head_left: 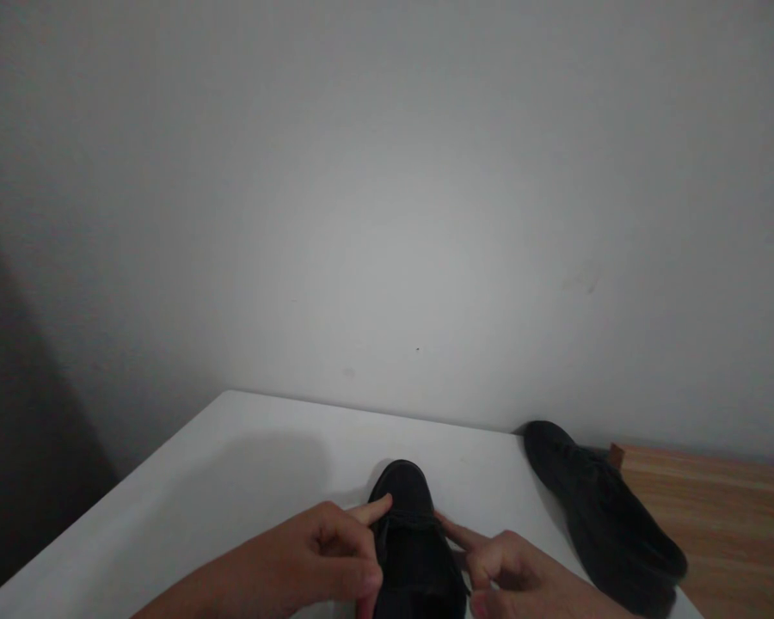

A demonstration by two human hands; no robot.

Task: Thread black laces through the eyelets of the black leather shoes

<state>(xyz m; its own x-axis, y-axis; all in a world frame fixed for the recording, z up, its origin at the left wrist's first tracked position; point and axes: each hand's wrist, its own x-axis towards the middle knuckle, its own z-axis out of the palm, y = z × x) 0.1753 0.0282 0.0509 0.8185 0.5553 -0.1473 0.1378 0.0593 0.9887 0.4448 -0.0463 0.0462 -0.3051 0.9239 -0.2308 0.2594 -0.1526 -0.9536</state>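
A black lace-up shoe (409, 559) lies on the white table with its toe pointing away from me; the bottom of the picture cuts off its heel end. To its left, my left hand (326, 550) rests its stretched index finger on the toe cap, while thumb and other fingers are closed together. What they pinch, if anything, is hidden. On the other side, my right hand (512, 572) has its index finger against the shoe's edge near the lacing. A thin dark strand, seemingly a shoelace (463, 578), runs to its closed thumb and fingers.
A second black shoe (593, 507) lies at the right edge of the white table (258, 447), toe toward the wall. Beside it is a wood-grain surface (722, 524). A pale wall (387, 215) rises directly behind the table.
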